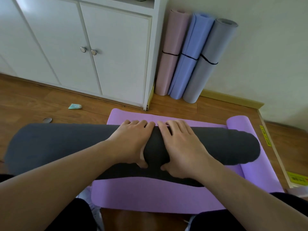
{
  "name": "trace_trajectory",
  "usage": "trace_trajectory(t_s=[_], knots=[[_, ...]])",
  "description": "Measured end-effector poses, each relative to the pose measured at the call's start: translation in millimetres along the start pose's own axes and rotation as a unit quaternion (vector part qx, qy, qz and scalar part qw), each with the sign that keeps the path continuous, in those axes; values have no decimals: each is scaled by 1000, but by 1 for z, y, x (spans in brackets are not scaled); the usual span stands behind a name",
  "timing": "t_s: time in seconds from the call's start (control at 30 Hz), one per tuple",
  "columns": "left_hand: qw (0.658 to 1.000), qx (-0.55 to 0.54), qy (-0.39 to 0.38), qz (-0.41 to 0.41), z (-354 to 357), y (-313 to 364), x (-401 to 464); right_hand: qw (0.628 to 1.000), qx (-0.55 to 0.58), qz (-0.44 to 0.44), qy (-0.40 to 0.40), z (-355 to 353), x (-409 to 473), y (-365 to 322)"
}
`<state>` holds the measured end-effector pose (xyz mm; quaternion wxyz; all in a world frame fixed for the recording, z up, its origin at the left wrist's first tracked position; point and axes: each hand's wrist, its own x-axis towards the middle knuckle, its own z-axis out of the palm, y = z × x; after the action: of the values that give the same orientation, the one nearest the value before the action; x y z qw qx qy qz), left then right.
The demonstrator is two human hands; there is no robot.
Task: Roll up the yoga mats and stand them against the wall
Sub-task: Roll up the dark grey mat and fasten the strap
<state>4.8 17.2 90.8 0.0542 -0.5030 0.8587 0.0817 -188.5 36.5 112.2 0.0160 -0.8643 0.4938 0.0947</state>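
Wooden floor (50,100) runs under everything, with a white cupboard (93,47) filling the upper left of the frame. Right of it, at upper centre, three rolled mats stand against the wall: one pink mat (171,52), one blue mat (188,55), one grey mat (210,60), each with a black band round it. A small pale green scrap (75,106) and a round metal disc (47,120) lie on the floor at the left. Across the middle, one dark grey roll (58,144) lies on a flat purple mat (150,195). The left hand (131,140) and right hand (181,147) sit side by side on the roll, each grip curled over it, thumbs tucked beneath.
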Motion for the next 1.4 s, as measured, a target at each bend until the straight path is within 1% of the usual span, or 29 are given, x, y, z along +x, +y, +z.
trace_trajectory(t_s=[0.07,0.13,0.23,0.43,0.57,0.67,0.73,0.8,0.9,1.0,1.23,1.33,1.4], knots=[[999,-34,-18,-16,-7,-1,2,999,-37,1,-4,2,0,-5],[998,-55,-21,-25,-13,0,2,999,-48,4,4,3,1,-4],[999,-45,-9,-27,-17,1,1,999,-33,-9,38,1,2,1],[1000,-9,13,-12,-14,2,-7,998,-28,-17,52,5,4,5],[997,63,34,9,2,10,-10,1000,13,11,16,1,8,11],[995,82,60,10,10,10,-4,999,39,26,-8,2,11,10],[995,87,53,11,10,9,0,999,47,26,-4,2,10,9],[996,74,44,11,7,5,2,999,22,18,19,2,6,7],[1000,27,8,-14,-6,-2,7,998,-49,3,34,3,0,0],[999,-20,-24,-41,-16,-3,6,998,-57,3,37,7,2,-2],[999,-19,15,-30,-21,-1,-6,995,-47,-10,89,10,5,2],[999,24,37,-13,-13,11,-12,994,-49,-16,101,7,5,3],[996,60,58,-23,-3,20,-11,995,-46,-8,92,5,6,4]])
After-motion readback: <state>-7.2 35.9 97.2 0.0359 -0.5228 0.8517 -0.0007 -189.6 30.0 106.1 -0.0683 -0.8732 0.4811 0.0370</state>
